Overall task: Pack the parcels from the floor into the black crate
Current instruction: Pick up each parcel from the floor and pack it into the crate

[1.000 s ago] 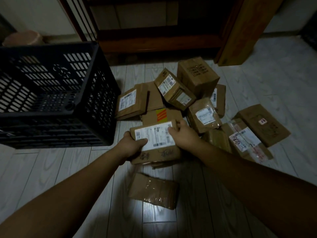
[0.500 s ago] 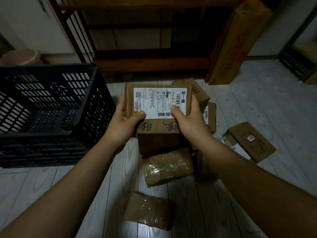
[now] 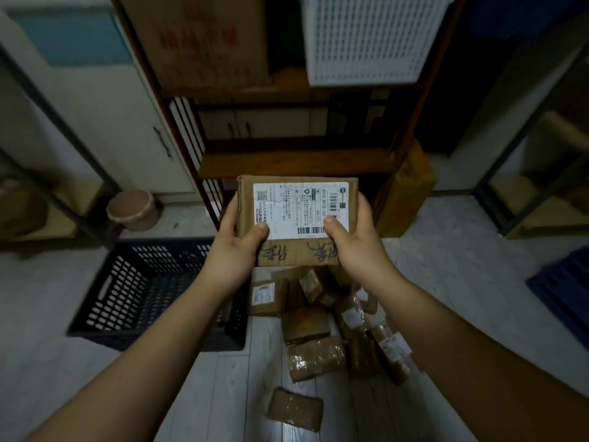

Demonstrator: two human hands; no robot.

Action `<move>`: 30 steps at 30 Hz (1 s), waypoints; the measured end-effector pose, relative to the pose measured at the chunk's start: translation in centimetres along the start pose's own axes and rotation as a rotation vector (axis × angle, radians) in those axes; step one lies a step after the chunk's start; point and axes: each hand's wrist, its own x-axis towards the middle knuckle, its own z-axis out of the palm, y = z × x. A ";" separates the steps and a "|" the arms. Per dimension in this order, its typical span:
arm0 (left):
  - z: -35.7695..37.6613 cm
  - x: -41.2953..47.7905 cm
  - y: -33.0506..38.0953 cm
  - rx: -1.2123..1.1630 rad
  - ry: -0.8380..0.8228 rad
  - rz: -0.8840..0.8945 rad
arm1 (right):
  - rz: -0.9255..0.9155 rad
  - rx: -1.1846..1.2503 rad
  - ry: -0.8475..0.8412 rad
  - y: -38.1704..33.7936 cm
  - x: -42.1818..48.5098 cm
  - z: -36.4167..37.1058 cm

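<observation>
I am holding one cardboard parcel (image 3: pixel 296 250) in the air with both hands, its labelled face turned toward me. My left hand (image 3: pixel 236 247) is gripping the parcel's left edge. Its thumb is pressing on the lower left corner of the white shipping label (image 3: pixel 296 212), and the fingers are wrapping round the edge. My right hand (image 3: pixel 353 244) is gripping the right edge the same way, with the thumb lying on the label's lower right corner beside a barcode. Handwritten marks are showing on the bare cardboard below the label.

The parcel is hanging in front of the wooden shelf unit (image 3: pixel 296 161). The black crate (image 3: pixel 137 291) is sitting on the floor (image 3: pixel 462 282), lower and to the left, partly behind my left forearm. The other parcels (image 3: pixel 318 327) are lying in a loose pile just right of the crate, below my hands. One taped parcel (image 3: pixel 294 408) is lying apart, nearer to me.
</observation>
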 end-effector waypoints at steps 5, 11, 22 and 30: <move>-2.1 -3.2 14.6 0.037 0.063 0.018 | -0.053 -0.023 0.013 -15.0 -3.2 -2.3; -3.4 -7.1 24.9 -0.008 0.112 0.059 | -0.169 -0.053 -0.042 -25.6 -6.0 -4.8; -10.0 -11.9 30.7 -0.146 0.166 0.167 | -0.329 -0.008 -0.125 -33.7 -9.6 -0.6; -23.2 -13.4 31.2 -0.113 0.248 0.194 | -0.382 0.012 -0.159 -37.0 -11.5 12.5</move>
